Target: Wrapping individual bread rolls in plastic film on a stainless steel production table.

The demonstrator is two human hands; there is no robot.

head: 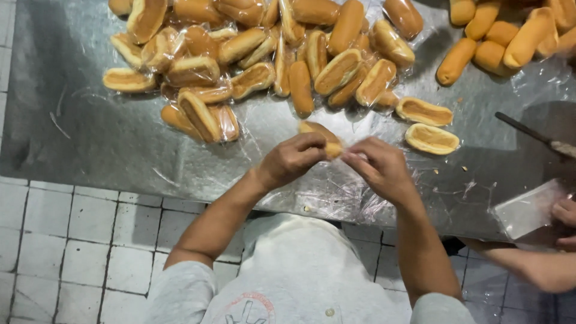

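Head view: left hand (292, 159) pinches the near end of a bread roll (321, 135), fingers closed around it; right hand (381, 168) closes on thin clear wrap just right of that hold. Roll looks light, soft, easily crushed; best held lightly at mid-length. Metal table (90, 138) lies below.

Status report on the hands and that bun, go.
Left hand shut on bun. Right hand pinching its clear wrap at the bun's end. Two filled buns just beyond; a co-worker's hand at far right.

golden-brown buns (300, 72), grey steel table (78, 132), white floor tiles (72, 234)
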